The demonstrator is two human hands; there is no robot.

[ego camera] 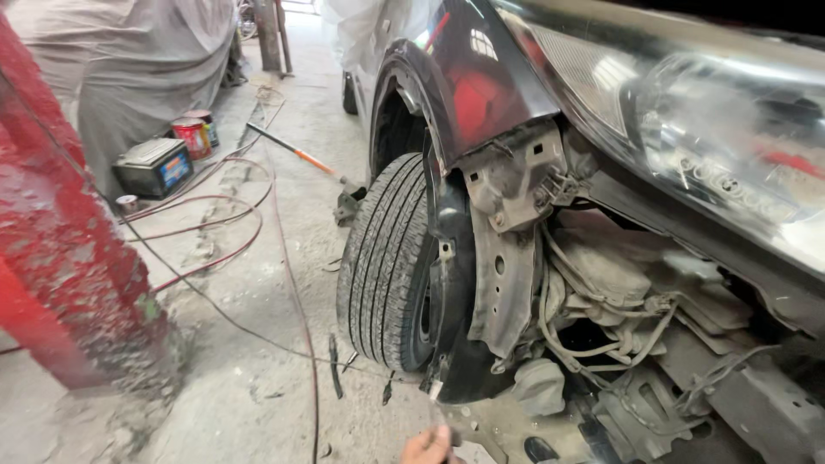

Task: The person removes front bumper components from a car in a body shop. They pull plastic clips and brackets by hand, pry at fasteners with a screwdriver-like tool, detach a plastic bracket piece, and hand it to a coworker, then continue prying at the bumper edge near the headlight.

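1. One hand (430, 447) shows at the bottom edge, only knuckles/fingers in view. Can't tell which hand it is, or whether it's spread or curled on anything.
2. Hand sits just below the lower tip of the black wheel-arch liner (455, 283), near a small light clip (436, 388) hanging at the liner's bottom end. Touching or not: can't tell.
3. Liner runs down behind the front tyre (387, 258), curved, btwn tyre and bare metal bracket (507, 258).
4. Bumper is off: grey hoses and wires (601, 335) exposed right of the bracket, w/ dusty frame parts (730, 404) below.
5. Above: dark fender (468, 77) w/ red reflections, and headlight (713, 129) at upper right.
6. Tyre stands on the concrete floor (258, 344); a few dark scraps (335, 365) lie just beside it.
7. Long tool w/ orange handle (301, 155) lies on the floor behind the tyre.
8. Thin red and black cables (232, 232) loop across the floor to the left.
9. Far left: red painted post (60, 258), paint chipped.
10. Back left, well apart: car battery (155, 167), red tin (191, 137), and a vehicle under a grey cover (146, 60).
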